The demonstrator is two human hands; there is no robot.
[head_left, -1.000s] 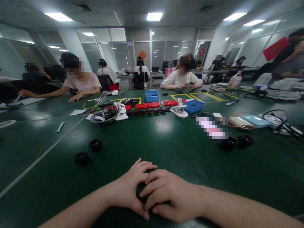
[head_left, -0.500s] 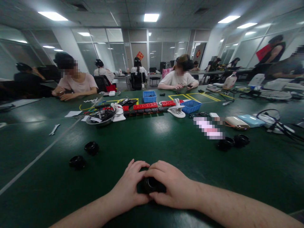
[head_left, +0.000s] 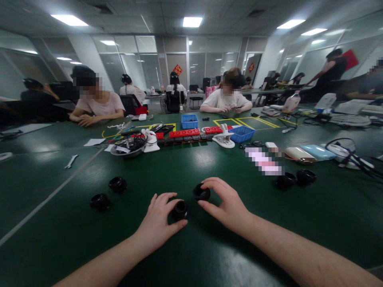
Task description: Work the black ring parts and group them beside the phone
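My left hand (head_left: pixel 161 218) curls round a small black cylindrical part (head_left: pixel 180 210) that stands on the green table, its round opening facing up. Its thumb and forefinger rest at the part's sides. To the right, my right hand (head_left: pixel 229 204) grips a black ring-shaped part (head_left: pixel 202 193) between thumb and fingers, a little farther out than the cylinder and apart from it. Two similar black parts lie at the left, a nearer one (head_left: pixel 100 202) and a farther one (head_left: pixel 117 185). Another pair, a black part (head_left: pixel 286 180) and its neighbour (head_left: pixel 306 177), sits at the right.
Across the green table (head_left: pixel 143 171) stand a metal bowl of cables (head_left: pixel 128 151), red power strips (head_left: pixel 184 133), a white clip stand (head_left: pixel 224 139) and a blue bin (head_left: pixel 243 134). A wrench (head_left: pixel 71 161) lies left. Co-workers sit opposite.
My hands were together around the black part. The right hand has moved away, up and to the right, with the ring-shaped part, while the cylinder stays by my left hand.
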